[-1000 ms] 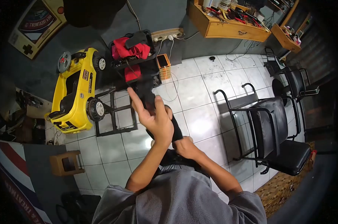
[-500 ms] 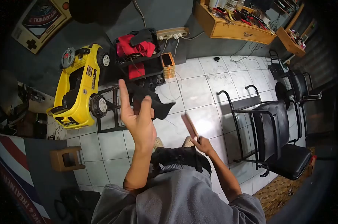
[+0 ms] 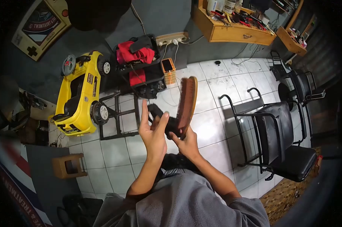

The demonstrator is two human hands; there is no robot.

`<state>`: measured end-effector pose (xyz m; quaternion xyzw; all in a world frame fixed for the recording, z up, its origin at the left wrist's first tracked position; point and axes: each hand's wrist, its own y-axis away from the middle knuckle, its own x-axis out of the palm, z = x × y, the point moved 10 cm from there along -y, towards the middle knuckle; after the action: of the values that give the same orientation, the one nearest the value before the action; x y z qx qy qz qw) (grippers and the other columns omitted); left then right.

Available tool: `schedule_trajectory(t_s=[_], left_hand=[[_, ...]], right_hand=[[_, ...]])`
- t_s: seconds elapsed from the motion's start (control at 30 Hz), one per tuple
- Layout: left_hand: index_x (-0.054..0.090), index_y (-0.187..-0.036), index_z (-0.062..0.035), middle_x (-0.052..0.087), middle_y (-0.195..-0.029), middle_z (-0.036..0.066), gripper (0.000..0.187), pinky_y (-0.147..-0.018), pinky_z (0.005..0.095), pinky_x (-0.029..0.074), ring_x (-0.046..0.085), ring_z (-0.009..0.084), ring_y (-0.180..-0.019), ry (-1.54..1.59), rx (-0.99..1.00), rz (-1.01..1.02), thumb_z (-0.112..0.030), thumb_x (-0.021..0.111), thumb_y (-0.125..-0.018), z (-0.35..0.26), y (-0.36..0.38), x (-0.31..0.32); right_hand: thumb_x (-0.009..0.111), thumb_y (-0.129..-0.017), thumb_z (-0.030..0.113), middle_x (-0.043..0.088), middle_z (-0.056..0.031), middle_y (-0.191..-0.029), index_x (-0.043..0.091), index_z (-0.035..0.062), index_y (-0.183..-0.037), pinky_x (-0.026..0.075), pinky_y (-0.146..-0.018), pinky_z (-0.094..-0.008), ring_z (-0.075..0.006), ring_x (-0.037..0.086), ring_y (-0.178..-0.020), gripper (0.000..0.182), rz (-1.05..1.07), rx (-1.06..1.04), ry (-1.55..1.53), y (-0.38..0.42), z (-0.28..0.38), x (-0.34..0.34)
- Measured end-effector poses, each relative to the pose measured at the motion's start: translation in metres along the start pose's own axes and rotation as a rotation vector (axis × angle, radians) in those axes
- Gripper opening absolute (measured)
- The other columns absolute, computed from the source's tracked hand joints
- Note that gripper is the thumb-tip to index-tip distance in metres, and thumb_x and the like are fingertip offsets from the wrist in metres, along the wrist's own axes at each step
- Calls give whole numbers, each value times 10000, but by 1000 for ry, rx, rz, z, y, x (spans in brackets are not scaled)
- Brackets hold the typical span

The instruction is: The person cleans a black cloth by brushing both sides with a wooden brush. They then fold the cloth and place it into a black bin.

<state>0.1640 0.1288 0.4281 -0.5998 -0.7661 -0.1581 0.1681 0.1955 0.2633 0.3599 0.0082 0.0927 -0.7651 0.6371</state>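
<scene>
My right hand (image 3: 187,143) is closed round the lower end of a brush (image 3: 187,104) with reddish-brown bristles and a curved wooden back. The brush stands nearly upright, bristles facing left. My left hand (image 3: 154,138) is raised just beside it, index finger and thumb stretched out, the other fingers curled out of sight. A dark piece of cloth (image 3: 172,125) runs from behind my left fingers across to the foot of the brush, bunched between both hands. Its part inside the left palm is hidden.
At left, a yellow toy car (image 3: 79,94) sits by a black metal frame (image 3: 119,134); a brown stool (image 3: 69,165) is nearer. A black trolley (image 3: 150,77) holds red cloths. Black chairs (image 3: 273,132) stand right, and a wooden drawer shelf (image 3: 239,33) carries tools on the wall.
My right hand has swung up and inward, bringing the brush upright beside my left hand. The dark cloth, which hung spread out beyond my left hand, is now bunched between the hands.
</scene>
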Motion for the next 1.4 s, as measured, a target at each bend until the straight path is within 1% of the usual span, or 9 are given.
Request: schedule_trajectory(t_s=[0.03, 0.1, 0.27, 0.33, 0.6, 0.87, 1.27, 1.33, 1.4], left_hand=[[256, -1379, 1, 497, -896, -19, 698, -686, 148, 381, 419, 17, -697, -26, 19, -15, 87, 605, -781, 5, -2, -5], [268, -1389, -57, 475, -999, 9, 643, -721, 198, 419, 459, 48, -767, -24, -55, -80, 72, 543, -822, 30, -1, -24], [490, -1159, -102, 445, -809, 32, 343, -738, 306, 479, 531, 156, -774, 340, -504, -316, 20, 504, -839, 141, 15, -77], [551, -825, -141, 522, -697, -10, 81, -705, 310, 471, 553, 138, -725, 426, -820, -100, -209, 592, -839, 169, 26, -61], [583, -857, -102, 625, -917, 39, 158, -771, 347, 469, 567, 198, -823, 200, -1443, 183, -259, 584, -844, 237, 95, -69], [535, -943, -87, 594, -946, 39, 166, -832, 375, 467, 560, 212, -895, 394, -1557, 318, -235, 505, -874, 221, 112, -30], [568, -798, -124, 592, -760, 16, 187, -646, 307, 489, 570, 168, -720, 292, -1443, 115, -292, 648, -807, 247, 135, -13], [559, -794, -128, 573, -705, -8, 170, -594, 294, 475, 558, 149, -679, 106, -1265, -324, -276, 641, -808, 226, 135, -30], [555, -806, -127, 566, -688, -9, 154, -589, 298, 472, 556, 150, -671, 30, -1240, -191, -267, 617, -822, 239, 130, -34]], right_hand=[[739, -702, 157, 482, -49, -704, 492, 5, -938, 409, -550, -271, -126, 453, -605, 374, 9, 94, 39, 0, -4, -4], [674, -748, 118, 443, -43, -636, 483, 11, -813, 371, -501, -262, -105, 401, -549, 228, -5, 108, 85, 1, -8, -13], [644, -717, 79, 518, -149, -671, 487, 9, -817, 430, -557, -355, -304, 528, -592, 199, 133, 78, 241, 12, -7, -19], [639, -713, 72, 530, -185, -712, 472, 8, -817, 434, -585, -392, -358, 548, -666, 206, 152, 43, 291, 16, -8, -19], [647, -674, 60, 537, -186, -766, 486, -1, -830, 444, -661, -427, -370, 554, -766, 232, 322, -159, 365, 38, -7, -19], [622, -671, 22, 535, -173, -743, 494, -6, -849, 446, -654, -428, -361, 540, -751, 221, 298, -170, 348, 49, -16, -47], [628, -688, 24, 522, -146, -831, 511, -26, -875, 463, -693, -383, -326, 547, -812, 226, 320, -224, 256, 50, -2, -80], [622, -695, 18, 518, -148, -818, 502, -33, -865, 462, -691, -383, -334, 547, -799, 215, 346, -252, 210, 51, 0, -83], [618, -695, 20, 510, -157, -828, 485, -31, -865, 464, -687, -388, -342, 544, -802, 221, 366, -255, 206, 52, 0, -87]])
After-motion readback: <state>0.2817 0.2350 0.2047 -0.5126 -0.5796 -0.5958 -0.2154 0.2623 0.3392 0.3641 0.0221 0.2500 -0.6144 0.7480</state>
